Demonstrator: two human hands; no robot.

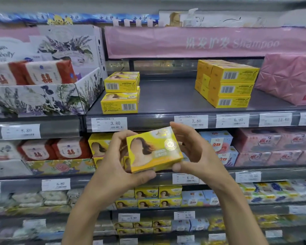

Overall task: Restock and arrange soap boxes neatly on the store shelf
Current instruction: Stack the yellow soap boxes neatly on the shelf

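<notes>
Floral display carton [42, 99] far left. Just beside it, two stacked yellow boxes [120, 92] at the front of the grey shelf [166, 96]. Below the shelf edge, the left hand [117, 161] has its fingers curled round the left end of a yellow soap box [154, 149], thumb under it. The box is in mid-air, tilted, printed face to camera. The right hand [198, 152] grips its right end, thumb at the lower corner. Further right on the shelf is a three-high yellow stack [226, 84], with a pink pack [288, 78] beside it.

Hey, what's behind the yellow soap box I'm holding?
Behind the yellow cardboard soap box, gripped by the left hand and right hand, matching yellow boxes stand on the grey lower shelf. Whatever sits directly behind it is covered.
</notes>
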